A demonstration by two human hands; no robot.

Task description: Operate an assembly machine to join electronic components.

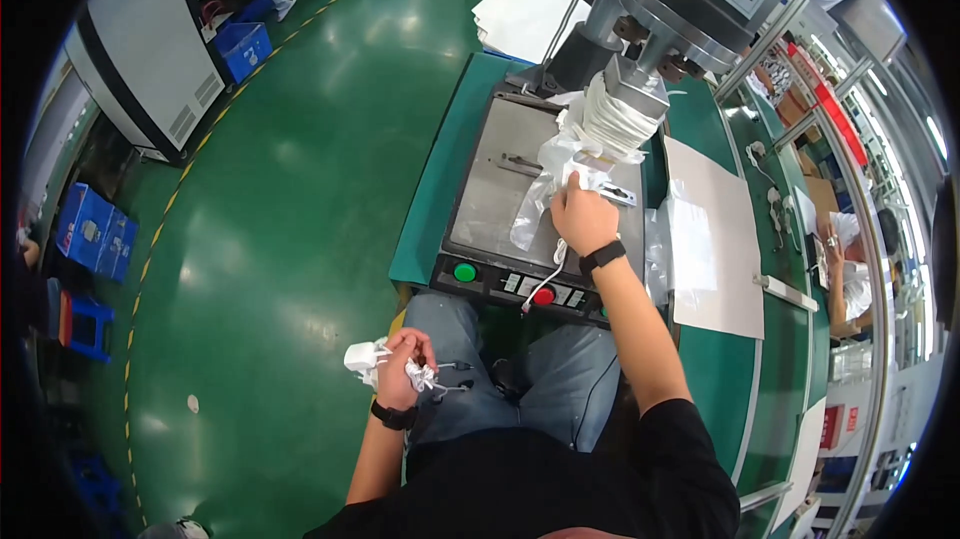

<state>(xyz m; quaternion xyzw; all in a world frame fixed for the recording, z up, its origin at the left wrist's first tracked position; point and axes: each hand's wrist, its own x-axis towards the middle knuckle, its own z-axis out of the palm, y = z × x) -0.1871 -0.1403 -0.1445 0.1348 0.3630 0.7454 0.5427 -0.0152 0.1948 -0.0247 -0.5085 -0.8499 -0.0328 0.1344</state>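
My left hand [405, 367] is closed round white power adapters [362, 357] and their bundled white cables, held above my left thigh. Dark-tipped cable ends [460, 367] stick out to its right. My right hand [587, 219] reaches onto the metal bed [482, 197] of a bench press, with fingers closed on a white corded piece [583, 175], mostly hidden, that looks like an adapter. It lies by a small metal fixture [618, 194]. A white cable [545, 281] runs from under that hand over the bed's front edge. Just above is the press head [622, 114], wrapped in white material.
Clear plastic film [530, 214] lies on the bed. Along the press front are a green button [464, 273] and a red button [543, 295]. A cardboard sheet [715, 239] with plastic bags [690, 239] lies to the right. White sheets [528, 11] are stacked behind; another person [855, 269] sits far right.
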